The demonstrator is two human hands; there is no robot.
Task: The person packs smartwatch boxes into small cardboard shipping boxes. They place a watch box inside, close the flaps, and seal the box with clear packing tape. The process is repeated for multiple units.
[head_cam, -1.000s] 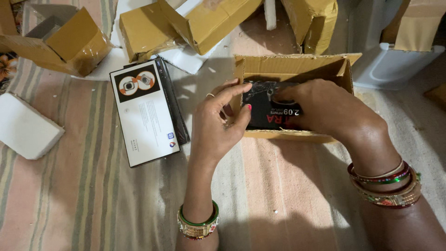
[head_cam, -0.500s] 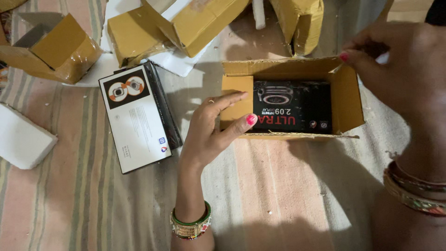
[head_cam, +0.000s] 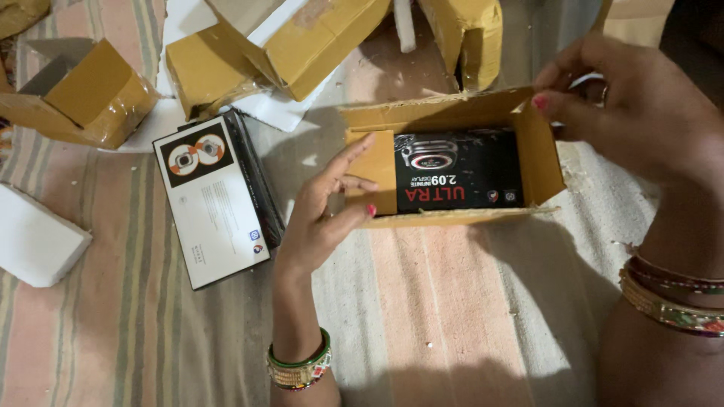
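We are at the packing step: the black product box (head_cam: 458,169) lies flat inside the open brown carton (head_cam: 547,162), and our left hand (head_cam: 324,215), fingers spread and gripping nothing, steadies the carton's left end flap with its thumb on the front edge. Our right hand (head_cam: 641,113), just beyond the carton's right wall, pinches the far flap's corner between thumb and fingertips. We judge the next move calls for folding the flaps down over the black box, keeping the carton steady; a white product box (head_cam: 215,200) lies left of the carton.
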